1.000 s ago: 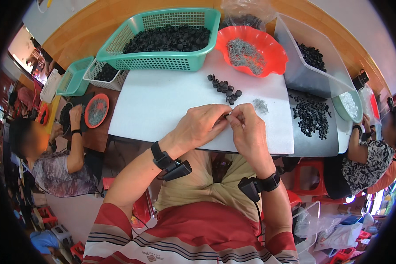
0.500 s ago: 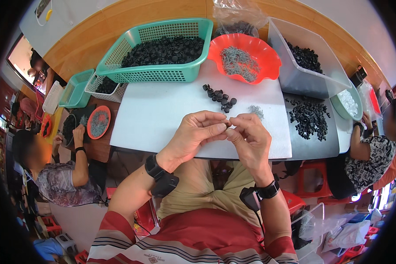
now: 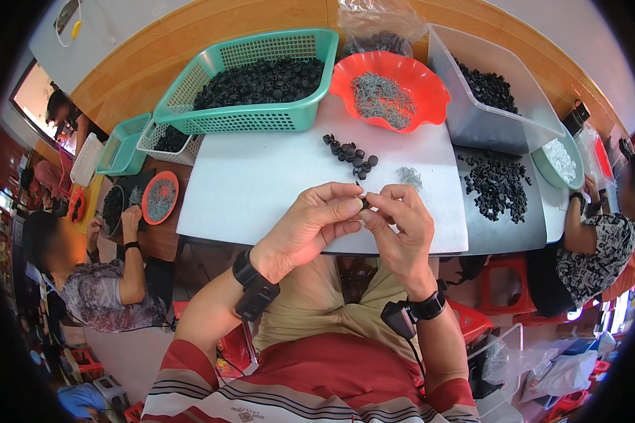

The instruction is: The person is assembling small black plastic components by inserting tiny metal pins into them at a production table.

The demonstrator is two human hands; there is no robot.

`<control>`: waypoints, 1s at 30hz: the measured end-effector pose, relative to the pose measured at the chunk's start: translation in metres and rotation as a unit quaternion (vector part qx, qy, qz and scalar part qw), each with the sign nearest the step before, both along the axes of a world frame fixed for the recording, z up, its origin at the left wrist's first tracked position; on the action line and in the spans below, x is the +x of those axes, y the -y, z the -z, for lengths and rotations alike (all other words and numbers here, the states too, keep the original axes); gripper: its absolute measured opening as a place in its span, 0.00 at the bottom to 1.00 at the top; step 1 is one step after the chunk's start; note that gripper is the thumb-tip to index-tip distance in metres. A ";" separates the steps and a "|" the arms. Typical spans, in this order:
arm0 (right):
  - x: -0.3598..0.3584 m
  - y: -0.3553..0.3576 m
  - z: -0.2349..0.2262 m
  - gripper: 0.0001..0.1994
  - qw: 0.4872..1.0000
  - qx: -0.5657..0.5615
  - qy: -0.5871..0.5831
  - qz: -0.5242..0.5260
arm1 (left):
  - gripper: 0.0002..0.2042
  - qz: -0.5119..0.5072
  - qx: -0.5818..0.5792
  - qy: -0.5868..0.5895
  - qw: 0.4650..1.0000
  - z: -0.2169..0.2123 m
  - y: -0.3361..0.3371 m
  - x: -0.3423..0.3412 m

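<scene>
Between my fingertips, over the near part of the white table mat (image 3: pixel 254 190), sits a small black plastic part (image 3: pixel 364 202), mostly covered by the fingers. My left hand (image 3: pixel 317 215) pinches it from the left, and my right hand (image 3: pixel 402 222) closes on it from the right. Just beyond the hands lies a loose group of round black caps (image 3: pixel 353 156). Right of them is a little heap of thin grey metal pins (image 3: pixel 409 178). A red scalloped bowl (image 3: pixel 434 84) farther back holds many more pins.
A green basket (image 3: pixel 261 121) of black caps stands at the back left, a clear bin (image 3: pixel 501 130) of black parts at the back right. Small black pieces (image 3: pixel 497 189) cover a dark board. People sit at both sides, the left one beside an orange bowl (image 3: pixel 148 204).
My fingertips have shifted slightly, and more of the black part shows between them. The person at the left has moved their hands a little.
</scene>
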State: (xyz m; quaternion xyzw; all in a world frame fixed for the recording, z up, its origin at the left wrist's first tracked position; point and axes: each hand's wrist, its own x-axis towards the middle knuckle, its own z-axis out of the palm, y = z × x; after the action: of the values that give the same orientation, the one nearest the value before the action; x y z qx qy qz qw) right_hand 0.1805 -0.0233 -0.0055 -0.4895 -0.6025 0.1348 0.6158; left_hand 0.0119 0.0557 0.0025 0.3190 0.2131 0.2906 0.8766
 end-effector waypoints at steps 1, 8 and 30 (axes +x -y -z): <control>0.000 0.000 0.000 0.16 1.000 0.009 0.014 0.005 | 0.10 0.000 0.000 0.000 1.000 -0.001 0.001 0.000; -0.002 0.003 0.000 0.15 0.992 0.044 0.102 0.061 | 0.11 0.015 -0.007 -0.008 1.000 -0.010 0.007 0.003; 0.006 0.010 0.012 0.11 0.996 0.003 0.004 0.084 | 0.12 -0.159 0.455 -0.304 0.822 -0.017 -0.007 0.019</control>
State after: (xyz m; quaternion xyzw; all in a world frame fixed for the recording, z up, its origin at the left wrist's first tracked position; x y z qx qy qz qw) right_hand 0.1866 -0.0332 -0.0177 -0.5373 -0.5621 0.0785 0.6239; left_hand 0.0311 0.0623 0.0198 0.7156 0.3600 0.3779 0.4642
